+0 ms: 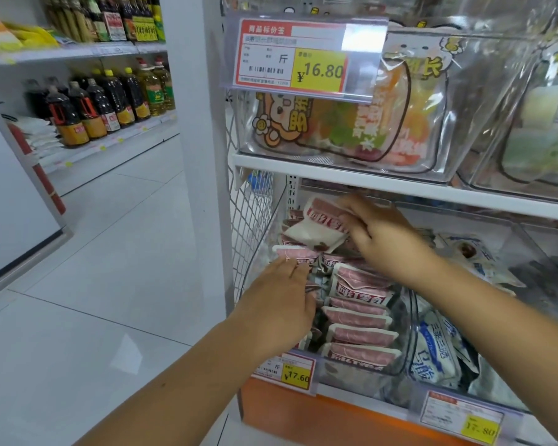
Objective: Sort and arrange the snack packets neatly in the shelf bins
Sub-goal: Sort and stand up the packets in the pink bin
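Item: pink snack packets (358, 317), lower shelf, clear bin (351, 375), at 5 o'clock in view.
- Stock in order: about 5 packets stand on edge in a row at the bin's 6 o'clock.
- Stock out of order: several packets lie jumbled at the bin's 12 o'clock.
- Right hand (380, 239): pinches 1 loose packet (316, 226), tilted, above the jumble.
- Left hand (281, 297): at the bin's 9 o'clock, fingers laid on another pink packet (292, 254); grip cannot be told.
- Adjoining: blue-and-white packets (432, 349) at 3 o'clock, untidy.

Progress, judged: roughly half of this bin is arranged. The rear packets and the neighbouring bin remain.
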{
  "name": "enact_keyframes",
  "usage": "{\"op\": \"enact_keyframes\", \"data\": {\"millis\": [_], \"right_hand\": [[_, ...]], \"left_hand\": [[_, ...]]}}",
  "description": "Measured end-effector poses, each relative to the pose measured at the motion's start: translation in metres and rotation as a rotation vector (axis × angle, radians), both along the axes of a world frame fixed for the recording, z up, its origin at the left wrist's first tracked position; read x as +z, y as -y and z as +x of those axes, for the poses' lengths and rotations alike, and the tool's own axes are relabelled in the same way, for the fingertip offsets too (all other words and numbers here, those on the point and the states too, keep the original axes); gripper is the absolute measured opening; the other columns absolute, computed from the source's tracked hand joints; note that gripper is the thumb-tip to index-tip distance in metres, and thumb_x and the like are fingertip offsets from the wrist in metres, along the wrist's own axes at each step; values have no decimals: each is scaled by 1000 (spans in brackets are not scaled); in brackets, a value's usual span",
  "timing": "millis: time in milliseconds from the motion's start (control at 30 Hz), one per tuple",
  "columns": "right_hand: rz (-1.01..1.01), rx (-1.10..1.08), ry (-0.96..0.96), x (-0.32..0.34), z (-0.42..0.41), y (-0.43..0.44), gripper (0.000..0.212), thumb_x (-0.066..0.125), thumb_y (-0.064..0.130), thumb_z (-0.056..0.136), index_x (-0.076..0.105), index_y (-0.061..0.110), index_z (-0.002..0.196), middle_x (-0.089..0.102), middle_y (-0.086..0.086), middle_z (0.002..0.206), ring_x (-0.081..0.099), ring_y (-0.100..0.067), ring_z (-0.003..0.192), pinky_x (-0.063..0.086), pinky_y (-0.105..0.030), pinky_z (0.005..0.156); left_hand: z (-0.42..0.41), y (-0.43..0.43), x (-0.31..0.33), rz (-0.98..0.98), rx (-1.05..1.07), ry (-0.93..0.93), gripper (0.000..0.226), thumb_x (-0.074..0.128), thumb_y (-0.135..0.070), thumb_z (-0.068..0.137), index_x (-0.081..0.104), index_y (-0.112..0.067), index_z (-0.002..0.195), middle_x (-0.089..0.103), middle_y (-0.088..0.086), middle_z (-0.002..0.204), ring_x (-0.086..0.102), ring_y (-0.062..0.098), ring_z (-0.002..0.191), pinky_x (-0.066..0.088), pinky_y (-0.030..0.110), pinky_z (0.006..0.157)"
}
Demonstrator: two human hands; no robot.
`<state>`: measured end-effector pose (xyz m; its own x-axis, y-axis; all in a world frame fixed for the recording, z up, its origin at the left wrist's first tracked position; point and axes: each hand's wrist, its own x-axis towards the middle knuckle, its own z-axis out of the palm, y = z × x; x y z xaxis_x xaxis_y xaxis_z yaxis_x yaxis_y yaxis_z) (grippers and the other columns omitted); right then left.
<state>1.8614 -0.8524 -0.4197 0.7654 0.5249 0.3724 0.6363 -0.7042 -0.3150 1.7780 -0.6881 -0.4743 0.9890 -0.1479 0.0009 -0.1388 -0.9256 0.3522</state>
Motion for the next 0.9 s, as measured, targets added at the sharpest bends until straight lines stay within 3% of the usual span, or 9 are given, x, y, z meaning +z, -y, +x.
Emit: {"op": "enact_keyframes", "data": {"millis": [67, 200, 300, 367, 533, 633, 733, 800, 900], "right_hand": [[-60, 35, -35, -2, 2, -7, 28, 43, 25, 101, 47, 23, 129, 62, -6, 73, 59, -24, 58, 43, -32, 51], [70, 63, -106, 5, 9, -14, 27, 43, 26, 101, 50, 29, 127, 65, -3, 83, 60, -21, 64, 46, -31, 57], [-184, 158, -174, -5, 7, -18, 21, 44, 31, 100, 51, 34, 119, 62, 11, 83, 57, -6, 64, 45, -14, 56], [-267, 181, -233, -16, 11, -21, 21, 55, 32, 94, 56, 30, 115, 62, 7, 94, 58, -12, 81, 49, -28, 73], [-293, 103, -107, -14, 30, -36, 15, 67, 29, 86, 55, 28, 77, 52, 9, 86, 51, -15, 80, 33, -26, 69], [-399, 129, -124, -19, 34, -51, 7, 64, 23, 88, 70, 21, 90, 63, 4, 89, 58, -16, 80, 40, -26, 68], [-430, 190, -258, -9, 36, -58, 14, 65, 25, 88, 73, 22, 99, 70, 4, 93, 62, -13, 79, 49, -25, 70], [-276, 187, -409, 10, 42, -38, 21, 64, 31, 90, 70, 23, 109, 68, 12, 97, 60, -2, 77, 43, -13, 66], [-201, 106, -598, 25, 51, 6, 21, 56, 14, 95, 67, 8, 112, 70, -11, 99, 57, -6, 67, 42, -11, 60]], "left_hand": [[-1, 1, 0, -16, 11, 33, 54, 33, -36, 101, 22, -17, 150, 29, 0, 151, 19, 16, 140, 17, 29, 116], [-3, 2, 0, -19, 26, 47, 53, 33, -36, 101, 23, -18, 149, 33, -2, 146, 21, 14, 135, 21, 30, 114], [-2, 2, -3, -6, 27, 57, 49, 32, -37, 100, 32, -18, 145, 37, -3, 141, 26, 16, 132, 26, 32, 112], [-2, 2, -3, 3, 27, 61, 47, 32, -38, 100, 36, -19, 142, 40, -3, 137, 29, 16, 129, 30, 33, 110], [-4, 2, -2, -54, 67, 106, 47, 35, -37, 99, 35, -22, 143, 23, -1, 147, 24, 16, 135, 35, 34, 107], [-7, 10, -2, -129, 79, 194, 57, 44, -35, 95, 22, -27, 147, 14, -8, 147, 27, 15, 133, 44, 30, 95], [-7, 6, -4, -150, 86, 201, 70, 47, -34, 96, 5, -27, 151, -5, -16, 154, 7, 13, 145, 34, 32, 111], [-5, 5, -3, -111, 71, 157, 73, 43, -37, 98, -6, -28, 152, -17, -14, 157, -10, 13, 147, 15, 37, 120], [5, 7, 0, 50, 47, 135, 67, 30, -41, 101, -10, -24, 152, -19, -4, 159, -20, 17, 145, -8, 33, 118]]}}
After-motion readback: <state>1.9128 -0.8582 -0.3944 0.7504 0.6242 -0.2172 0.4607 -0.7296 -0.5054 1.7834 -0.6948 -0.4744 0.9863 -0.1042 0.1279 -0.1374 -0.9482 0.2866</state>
